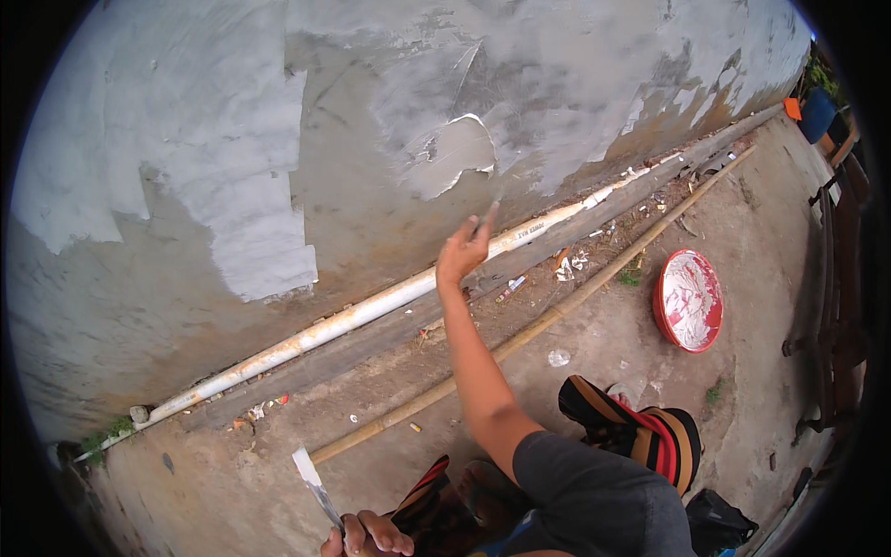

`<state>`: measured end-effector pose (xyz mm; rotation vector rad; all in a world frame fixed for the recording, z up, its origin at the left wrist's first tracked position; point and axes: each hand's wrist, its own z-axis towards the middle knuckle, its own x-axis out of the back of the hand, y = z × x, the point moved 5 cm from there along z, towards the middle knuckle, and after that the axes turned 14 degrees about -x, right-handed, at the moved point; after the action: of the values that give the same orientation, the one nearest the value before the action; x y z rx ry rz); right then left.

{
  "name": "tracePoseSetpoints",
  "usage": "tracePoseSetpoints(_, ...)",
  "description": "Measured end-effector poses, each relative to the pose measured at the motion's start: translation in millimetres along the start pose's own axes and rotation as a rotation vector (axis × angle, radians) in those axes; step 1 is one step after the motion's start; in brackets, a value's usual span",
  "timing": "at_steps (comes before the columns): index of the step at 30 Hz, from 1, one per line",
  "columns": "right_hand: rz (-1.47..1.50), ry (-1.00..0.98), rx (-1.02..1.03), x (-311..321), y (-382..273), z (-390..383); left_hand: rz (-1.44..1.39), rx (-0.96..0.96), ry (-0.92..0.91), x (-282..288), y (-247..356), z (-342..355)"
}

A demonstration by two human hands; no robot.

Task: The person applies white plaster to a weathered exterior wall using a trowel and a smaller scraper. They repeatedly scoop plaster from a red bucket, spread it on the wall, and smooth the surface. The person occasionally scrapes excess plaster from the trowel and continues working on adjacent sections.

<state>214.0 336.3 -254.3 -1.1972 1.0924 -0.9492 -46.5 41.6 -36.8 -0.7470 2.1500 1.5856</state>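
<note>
My right hand (462, 252) reaches out to the grey wall (362, 176) and is closed round the handle of a putty knife (489, 215), whose blade is blurred against the plaster. Just above the knife, a fresh patch of white putty (459, 153) with raised edges sticks to the wall. Low in the view, my left hand (367, 536) grips a second putty knife (320, 492). White putty coats the tip of its upward-pointing blade.
A white pipe (362, 318) runs along the wall's foot. A bamboo pole (557, 311) lies parallel to it on the ground, with litter between. To the right stands a red basin (661, 306) smeared inside with white putty. A black bag (719, 522) lies near my striped clothing.
</note>
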Motion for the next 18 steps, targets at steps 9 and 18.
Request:
tracePoseSetpoints(9,-0.122,-0.023,0.185,-26,17,-23,0.017,0.016,0.015,13,2,5)
tracePoseSetpoints(18,-0.139,-0.252,0.141,-11,15,-62,0.058,0.07,-0.082,-12,-5,13)
